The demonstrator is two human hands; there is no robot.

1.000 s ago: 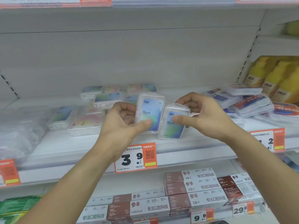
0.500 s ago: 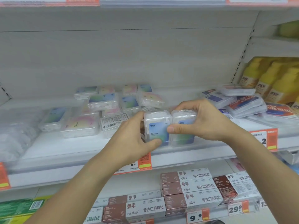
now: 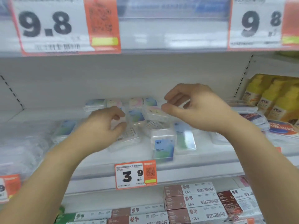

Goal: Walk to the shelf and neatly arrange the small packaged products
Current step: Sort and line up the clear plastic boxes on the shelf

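Shelf tidying is only begun: two boxes stand at the front, the heap behind is still mixed.

I see two clear boxes upright at the shelf (image 3: 191, 160) edge, one (image 3: 162, 147) facing me and a second (image 3: 184, 138) touching its side, both below and between my hands; I judge these as the finished part. My left hand (image 3: 98, 130) is half curled, fingers bent over a flat box (image 3: 127, 135) with a barcode, touching it, but I cannot tell if it already pinches it. My right hand (image 3: 199, 109) hangs above the heap (image 3: 145, 110) with thumb and forefinger near each other and nothing clearly between them. Beyond both hands, many boxes lie flat and crooked, some overlapping. I think most of the work is left: each needs to be stood up and put in row.
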